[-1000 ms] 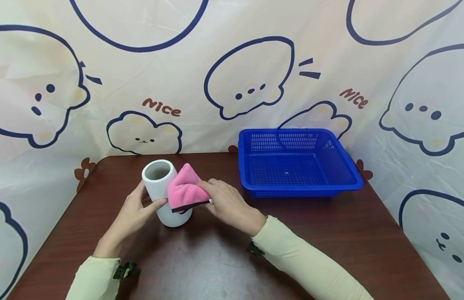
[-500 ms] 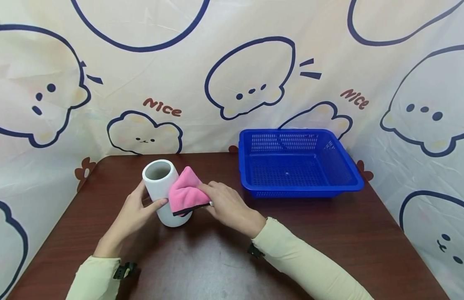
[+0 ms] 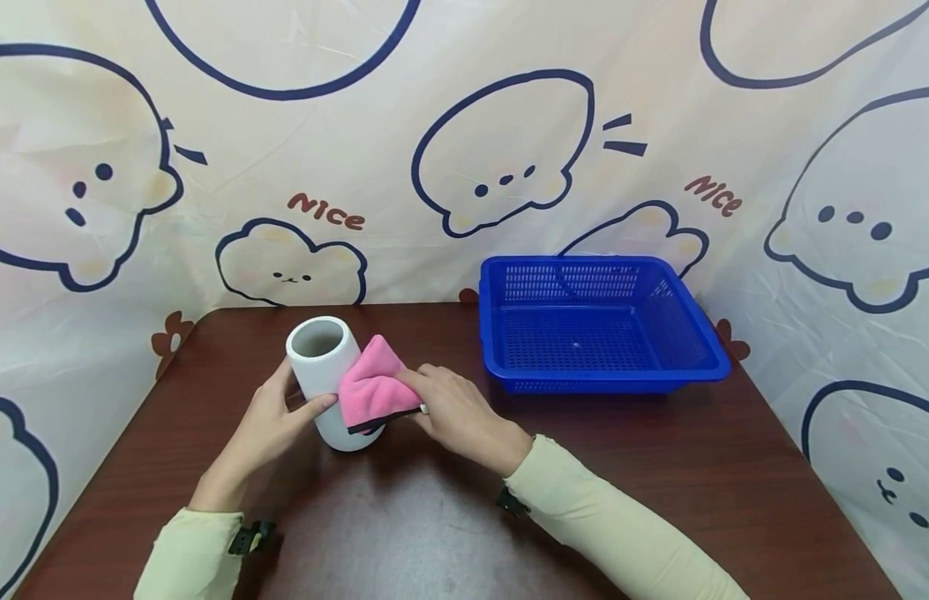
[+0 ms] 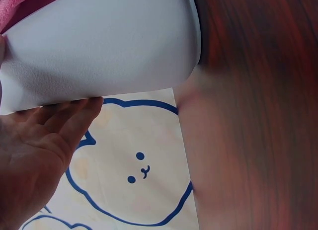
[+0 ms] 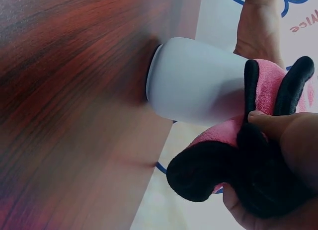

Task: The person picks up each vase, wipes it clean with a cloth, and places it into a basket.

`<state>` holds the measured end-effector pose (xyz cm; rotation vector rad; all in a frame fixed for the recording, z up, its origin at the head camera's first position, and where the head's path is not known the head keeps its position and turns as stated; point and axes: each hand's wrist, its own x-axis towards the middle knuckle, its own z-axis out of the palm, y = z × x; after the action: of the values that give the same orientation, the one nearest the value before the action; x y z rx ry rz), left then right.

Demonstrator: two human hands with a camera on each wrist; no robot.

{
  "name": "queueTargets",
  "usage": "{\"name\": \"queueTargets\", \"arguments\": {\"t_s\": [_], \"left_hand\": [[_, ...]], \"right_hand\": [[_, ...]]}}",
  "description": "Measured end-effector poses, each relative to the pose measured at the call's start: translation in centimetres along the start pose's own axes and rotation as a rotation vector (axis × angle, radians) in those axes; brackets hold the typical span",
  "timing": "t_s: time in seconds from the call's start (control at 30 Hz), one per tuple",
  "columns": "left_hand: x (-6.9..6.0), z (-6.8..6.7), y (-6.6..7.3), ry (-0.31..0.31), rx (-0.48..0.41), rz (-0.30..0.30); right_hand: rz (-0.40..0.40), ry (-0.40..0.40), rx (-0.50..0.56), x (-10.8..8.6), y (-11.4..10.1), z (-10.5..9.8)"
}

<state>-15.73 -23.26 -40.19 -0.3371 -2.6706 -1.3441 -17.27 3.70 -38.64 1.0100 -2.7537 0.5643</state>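
Note:
A white vase point(image 3: 322, 367) with a round open mouth stands on the dark wooden table, left of the middle. My left hand point(image 3: 272, 421) grips its left side, the thumb across the front and the fingers behind. In the left wrist view those fingers point(image 4: 74, 118) touch the vase wall. My right hand point(image 3: 464, 417) pinches a folded pink cloth point(image 3: 374, 387) with a black edge and presses it against the vase's right side. In the right wrist view the cloth's black edging point(image 5: 203, 165) hangs in loose folds, and the vase point(image 5: 194, 81) stands beyond it.
A blue plastic basket point(image 3: 606, 383) with perforated walls stands at the back right of the table point(image 3: 449, 533). A pale cloth backdrop point(image 3: 404, 267) with cartoon drawings hangs behind the table and along both sides.
The pink cloth has slid slightly down along the vase, staying in my right hand's hold. My left hand and the vase stay nearly still; the basket has not moved.

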Motion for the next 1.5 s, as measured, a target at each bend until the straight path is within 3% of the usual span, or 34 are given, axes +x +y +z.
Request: {"name": "queueTargets", "arguments": {"t_s": [0.53, 1.5], "left_hand": [[0.1, 0.0, -0.2, 0.015, 0.044, 0.006], [0.0, 0.0, -0.2, 0.022, 0.043, 0.001]], "right_hand": [[-0.014, -0.031, -0.014, -0.3, 0.0, 0.8], [-0.033, -0.076, -0.088, -0.9, 0.0, 1.8]]}}
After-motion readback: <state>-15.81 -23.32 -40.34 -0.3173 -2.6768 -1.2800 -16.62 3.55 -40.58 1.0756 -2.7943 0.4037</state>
